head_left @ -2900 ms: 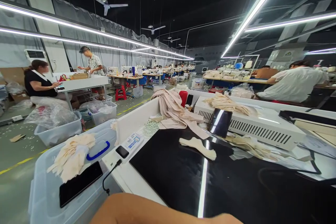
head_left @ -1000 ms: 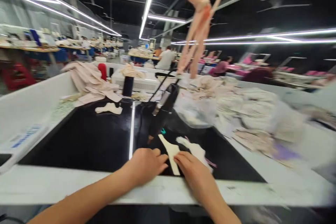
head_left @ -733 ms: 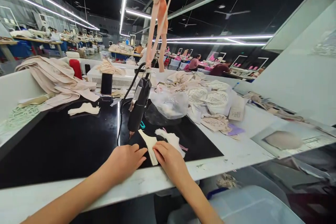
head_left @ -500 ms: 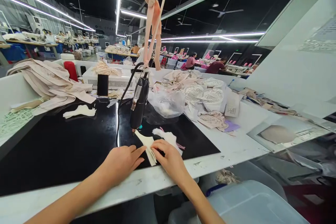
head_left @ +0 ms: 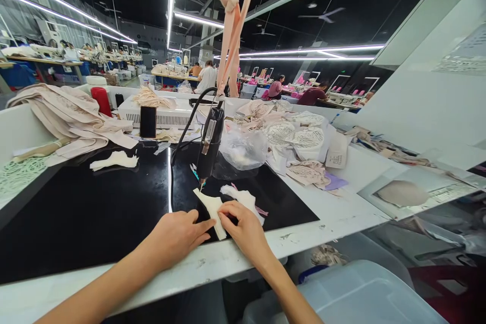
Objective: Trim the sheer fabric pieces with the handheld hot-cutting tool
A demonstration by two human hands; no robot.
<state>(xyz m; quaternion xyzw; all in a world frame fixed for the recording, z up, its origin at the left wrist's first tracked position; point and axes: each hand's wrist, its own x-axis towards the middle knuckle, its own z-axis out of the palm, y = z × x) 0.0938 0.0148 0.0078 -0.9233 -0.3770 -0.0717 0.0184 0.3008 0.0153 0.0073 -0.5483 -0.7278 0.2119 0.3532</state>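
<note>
A stack of cream fabric pieces [head_left: 211,206] with curved edges lies near the front of the black mat. My right hand [head_left: 243,225] is closed on its right edge, thumb and fingers pinched together. Stretched toward the stack from the other side, my left hand [head_left: 182,238] has its fingers extended, the index tip touching the fabric. Just beyond the stack's far tip hangs a black corded tool [head_left: 209,144] with a thin metal point. Peach fabric strips [head_left: 230,35] hold it up from above. Teal-handled snips [head_left: 195,171] lie partly behind it.
White fabric pieces [head_left: 243,201] lie right of the stack, and another cream stack [head_left: 114,160] at the far left of the black mat [head_left: 94,212]. A clear plastic bag [head_left: 245,149], patterned cloth pieces [head_left: 309,142] and a phone [head_left: 148,121] stand farther back. People sit in the background.
The hanging black tool and its peach strips have swung to the right, uncovering more of the snips. My left index finger has slid slightly right and down on the fabric; my right hand stays put.
</note>
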